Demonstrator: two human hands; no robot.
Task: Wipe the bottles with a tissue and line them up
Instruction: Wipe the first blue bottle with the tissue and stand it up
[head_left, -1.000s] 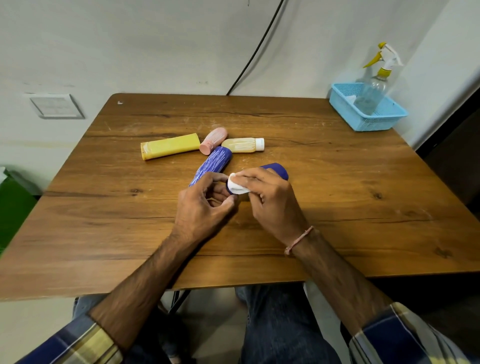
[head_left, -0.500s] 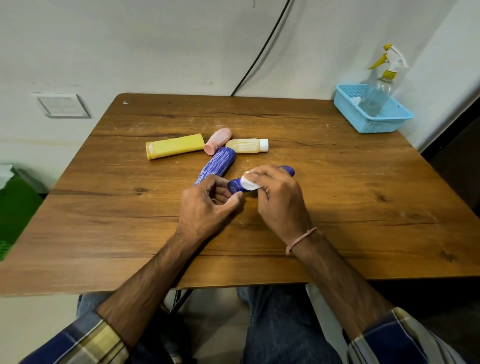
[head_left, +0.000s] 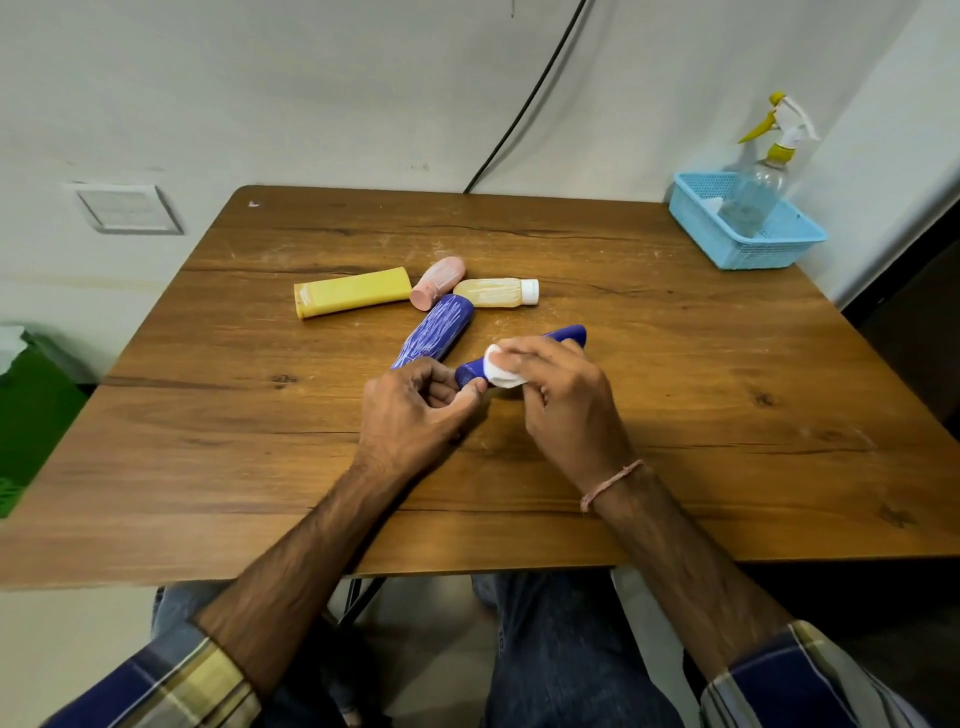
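— Where is the bottle you're wiping?

— The dark blue bottle (head_left: 567, 334) sits low over the worktop (head_left: 727, 415), between your hands. Its long axis runs from near-left to far-right. Your left hand (head_left: 415, 410) pinches its near end. Your right hand (head_left: 566, 405) curls around its middle and presses the tissue (head_left: 501, 370) on it.

— And your next stroke?

— Likely along that axis, toward the far end poking out past your right hand. The patterned blue bottle (head_left: 439, 332) lies just beside your left hand, so watch it.

Soft, even indoor light, faint shadows, wide-angle bending at edges
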